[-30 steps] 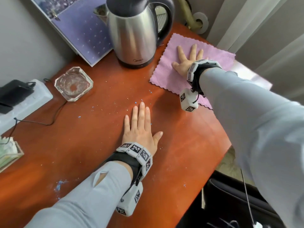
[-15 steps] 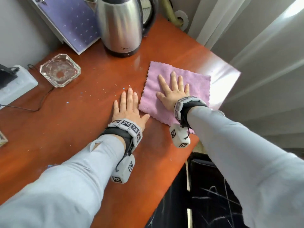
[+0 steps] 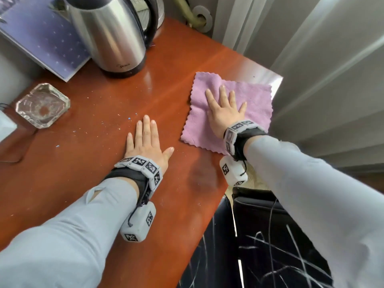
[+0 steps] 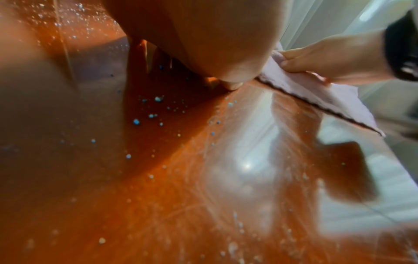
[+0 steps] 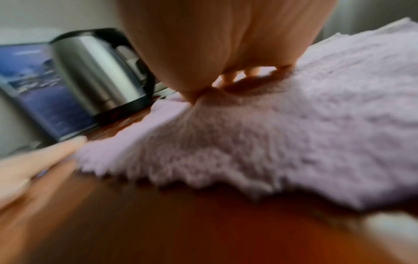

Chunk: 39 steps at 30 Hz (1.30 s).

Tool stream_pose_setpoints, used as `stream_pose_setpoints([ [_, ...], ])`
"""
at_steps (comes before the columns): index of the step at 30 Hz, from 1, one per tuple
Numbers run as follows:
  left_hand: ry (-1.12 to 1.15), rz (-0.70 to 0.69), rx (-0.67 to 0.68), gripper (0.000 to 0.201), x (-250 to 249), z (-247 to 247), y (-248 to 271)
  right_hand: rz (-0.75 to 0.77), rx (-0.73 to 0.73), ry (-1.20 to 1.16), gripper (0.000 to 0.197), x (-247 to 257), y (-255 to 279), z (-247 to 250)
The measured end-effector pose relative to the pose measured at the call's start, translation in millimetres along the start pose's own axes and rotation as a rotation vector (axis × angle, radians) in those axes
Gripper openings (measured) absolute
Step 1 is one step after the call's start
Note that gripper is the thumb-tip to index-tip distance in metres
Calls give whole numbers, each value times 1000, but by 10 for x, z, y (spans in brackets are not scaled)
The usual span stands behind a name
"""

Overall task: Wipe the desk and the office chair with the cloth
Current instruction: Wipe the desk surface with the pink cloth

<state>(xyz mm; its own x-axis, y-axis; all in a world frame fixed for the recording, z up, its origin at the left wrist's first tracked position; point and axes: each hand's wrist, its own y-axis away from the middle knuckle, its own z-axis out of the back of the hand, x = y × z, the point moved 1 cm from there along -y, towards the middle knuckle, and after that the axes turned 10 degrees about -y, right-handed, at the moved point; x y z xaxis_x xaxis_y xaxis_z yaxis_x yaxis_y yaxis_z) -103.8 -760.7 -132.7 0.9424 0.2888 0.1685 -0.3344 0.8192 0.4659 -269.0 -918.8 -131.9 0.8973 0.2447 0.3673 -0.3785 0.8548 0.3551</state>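
A lilac cloth (image 3: 256, 100) lies flat on the red-brown desk (image 3: 99, 163), near its far right corner. My right hand (image 3: 223, 113) presses on it, palm down and fingers spread. In the right wrist view the cloth (image 5: 294, 134) bunches slightly under the palm (image 5: 226, 35). My left hand (image 3: 145, 142) rests flat on the bare desk, a little left of the cloth and apart from it. The left wrist view shows the cloth's edge (image 4: 316, 92) under the right hand (image 4: 328, 59). A black office chair (image 3: 270, 246) stands below the desk's near edge.
A steel kettle (image 3: 112, 38) stands at the back, with a blue picture board (image 3: 41, 38) leaning to its left. A glass ashtray (image 3: 42, 104) sits at the left. Small blue and white crumbs (image 3: 128, 118) dot the desk's middle. Grey curtains (image 3: 322, 69) hang at the right.
The right hand first drew the cloth from beside the kettle toward the near edge, then slid it away and rightward toward the desk's corner. The left hand has stayed flat in place.
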Motion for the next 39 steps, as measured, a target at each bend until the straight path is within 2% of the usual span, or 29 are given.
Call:
stream_pose_setpoints([
  [3,-5,6,15,83,-2,13,5,61,-25,-35,69,-20,240,-133],
  [5,-5,6,16,84,1,14,11,61,-74,-136,68,-88,294,-65],
  [8,-12,9,24,84,7,17,13,-44,-247,-317,70,-225,205,177],
  [11,-23,12,34,84,19,1,12,-133,-340,-293,77,-417,-94,392],
  [13,-14,8,25,84,19,-12,-4,-152,-328,-275,74,-525,-343,527],
  [16,-8,13,39,84,20,-36,-9,-196,-226,-183,61,-606,-638,583],
  [19,-4,13,37,84,12,-46,-12,-227,-114,-80,65,-581,-667,427],
  [26,33,17,-9,84,2,-49,-18,-74,-33,44,71,-244,39,-7],
  [30,65,7,-36,85,3,-64,-14,-22,21,59,71,-7,619,-353],
  [33,63,-49,-46,81,88,-44,21,9,54,55,71,200,1143,-643],
  [36,34,-115,-75,78,252,-124,281,53,130,53,72,488,1775,-958],
  [39,26,-61,-98,79,479,-353,747,73,164,69,71,673,2066,-1155],
])
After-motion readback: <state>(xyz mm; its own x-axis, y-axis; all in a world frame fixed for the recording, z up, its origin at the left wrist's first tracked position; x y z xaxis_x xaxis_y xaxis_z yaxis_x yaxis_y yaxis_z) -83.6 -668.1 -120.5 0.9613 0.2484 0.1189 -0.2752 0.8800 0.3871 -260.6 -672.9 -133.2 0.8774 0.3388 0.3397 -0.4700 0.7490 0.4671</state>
